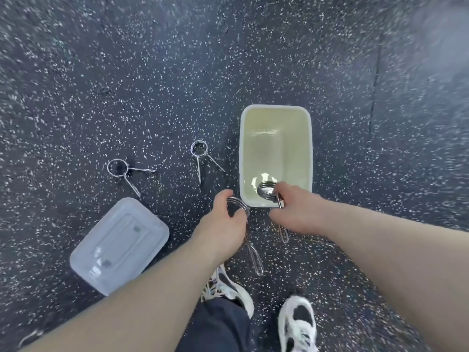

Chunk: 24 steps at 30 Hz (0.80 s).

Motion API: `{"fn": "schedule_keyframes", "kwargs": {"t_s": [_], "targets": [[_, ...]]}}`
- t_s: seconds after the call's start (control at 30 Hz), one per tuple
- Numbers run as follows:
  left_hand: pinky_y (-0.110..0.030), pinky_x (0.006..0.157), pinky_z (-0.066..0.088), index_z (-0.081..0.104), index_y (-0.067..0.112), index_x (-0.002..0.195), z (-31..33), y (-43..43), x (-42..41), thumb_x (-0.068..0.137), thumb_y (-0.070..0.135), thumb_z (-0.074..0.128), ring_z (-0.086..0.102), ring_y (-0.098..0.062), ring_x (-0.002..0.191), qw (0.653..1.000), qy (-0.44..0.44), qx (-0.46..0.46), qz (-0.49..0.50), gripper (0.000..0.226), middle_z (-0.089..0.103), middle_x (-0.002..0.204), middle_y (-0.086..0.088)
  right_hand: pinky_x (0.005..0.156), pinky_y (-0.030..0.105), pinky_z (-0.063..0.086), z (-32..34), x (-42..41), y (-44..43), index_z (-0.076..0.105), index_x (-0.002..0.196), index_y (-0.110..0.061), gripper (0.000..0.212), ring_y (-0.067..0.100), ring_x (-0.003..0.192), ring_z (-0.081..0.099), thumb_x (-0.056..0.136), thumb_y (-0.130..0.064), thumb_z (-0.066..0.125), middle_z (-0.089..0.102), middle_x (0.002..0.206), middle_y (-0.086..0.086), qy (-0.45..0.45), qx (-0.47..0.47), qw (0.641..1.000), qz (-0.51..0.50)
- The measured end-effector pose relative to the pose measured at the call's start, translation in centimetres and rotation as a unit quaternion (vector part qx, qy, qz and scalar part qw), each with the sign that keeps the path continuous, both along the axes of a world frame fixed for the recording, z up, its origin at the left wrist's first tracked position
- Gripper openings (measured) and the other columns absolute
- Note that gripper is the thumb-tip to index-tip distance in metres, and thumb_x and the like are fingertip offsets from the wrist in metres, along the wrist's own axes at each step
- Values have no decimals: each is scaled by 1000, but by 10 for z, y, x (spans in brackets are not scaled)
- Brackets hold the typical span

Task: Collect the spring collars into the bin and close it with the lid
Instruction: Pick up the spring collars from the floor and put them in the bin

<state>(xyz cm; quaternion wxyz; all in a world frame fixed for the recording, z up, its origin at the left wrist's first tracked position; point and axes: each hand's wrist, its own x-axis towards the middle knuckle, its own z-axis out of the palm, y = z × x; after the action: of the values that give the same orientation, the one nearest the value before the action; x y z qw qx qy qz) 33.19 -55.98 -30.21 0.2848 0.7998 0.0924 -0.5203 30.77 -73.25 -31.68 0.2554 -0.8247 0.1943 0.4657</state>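
Note:
A pale rectangular bin (276, 110) stands open on the speckled floor, and I see nothing lying on its bottom. My right hand (294, 209) grips a steel spring collar (265, 190) whose coil hangs over the bin's near rim. My left hand (225, 219) holds a second spring collar (239, 205) just left of the bin, its handles pointing down toward my shoes. Two more spring collars lie on the floor, one (200, 151) close to the bin's left wall and one (119, 168) farther left. The clear lid (119, 246) lies flat at the lower left.
Dark rubber flooring with white flecks (177, 72) spreads all around. My two white and black shoes (297, 323) stand just below the hands, near the frame's bottom edge.

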Motion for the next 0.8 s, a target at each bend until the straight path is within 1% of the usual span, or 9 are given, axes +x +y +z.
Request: {"fn": "schedule_keyframes", "kwargs": {"t_s": [0.07, 0.17, 0.27, 0.33, 0.4, 0.5, 0.63, 0.7, 0.8], "targets": [[-29, 49, 34, 22, 43, 152, -12, -2, 0, 100, 39, 40, 51, -11, 51, 1000, 13, 5, 7, 55, 57, 66, 6, 56, 27, 41, -13, 5, -6, 36, 140, -22, 61, 14, 76, 57, 82, -33, 52, 50, 115, 3, -4, 3, 1000, 25], [-27, 48, 35, 21, 45, 151, -30, -2, -4, 97, 40, 39, 46, -11, 45, 999, 40, 22, 24, 57, 51, 55, 9, 78, 36, 51, -39, 15, -15, 39, 135, -24, 58, 21, 94, 56, 79, -31, 53, 49, 115, 1, -15, -20, 995, 99], [-34, 64, 46, 19, 51, 147, -50, 0, -6, 90, 46, 36, 53, -15, 53, 997, 57, 42, 31, 60, 52, 56, 9, 89, 44, 46, -69, 31, -23, 43, 126, -30, 46, 24, 103, 52, 81, -29, 53, 53, 115, -2, -47, -81, 971, 220], [-33, 64, 46, 19, 49, 149, -63, -3, -6, 92, 44, 37, 55, -16, 56, 994, 63, 47, 71, 60, 55, 61, 6, 93, 47, 42, -91, 44, -28, 43, 125, -32, 42, 23, 105, 51, 84, -27, 52, 53, 117, -3, -61, -93, 950, 293], [-33, 61, 42, 20, 46, 150, -79, -10, -10, 95, 41, 38, 57, -18, 60, 989, 57, 52, 125, 58, 56, 65, 3, 94, 48, 40, -115, 57, -32, 42, 125, -32, 38, 24, 108, 50, 88, -27, 51, 54, 120, -4, -81, -96, 919, 373], [-35, 71, 49, 22, 46, 149, -100, -25, -18, 97, 40, 39, 61, -21, 71, 978, 58, 60, 191, 55, 62, 74, -1, 96, 48, 39, -140, 69, -38, 43, 126, -30, 35, 25, 111, 50, 92, -29, 52, 53, 121, -4, -75, -82, 891, 441], [-30, 56, 43, 25, 50, 146, -116, -47, -33, 100, 40, 39, 57, -14, 57, 964, 51, 31, 259, 49, 61, 68, 4, 94, 50, 41, -172, 68, -46, 44, 124, -26, 33, 26, 113, 47, 94, -33, 55, 50, 122, -2, -57, -60, 863, 498], [-30, 54, 43, 29, 56, 138, -122, -54, -39, 99, 44, 40, 53, -13, 52, 958, 38, 13, 284, 42, 60, 65, 6, 94, 51, 42, -189, 62, -49, 43, 125, -26, 36, 27, 114, 45, 93, -36, 57, 48, 123, 0, -52, -55, 861, 503], [-29, 49, 41, 31, 63, 131, -129, -59, -49, 99, 47, 40, 43, -12, 44, 951, 23, -23, 307, 37, 51, 49, 11, 89, 47, 42, -212, 51, -51, 43, 125, -22, 42, 28, 114, 44, 91, -38, 61, 44, 124, 6, -63, -55, 857, 508]]}}
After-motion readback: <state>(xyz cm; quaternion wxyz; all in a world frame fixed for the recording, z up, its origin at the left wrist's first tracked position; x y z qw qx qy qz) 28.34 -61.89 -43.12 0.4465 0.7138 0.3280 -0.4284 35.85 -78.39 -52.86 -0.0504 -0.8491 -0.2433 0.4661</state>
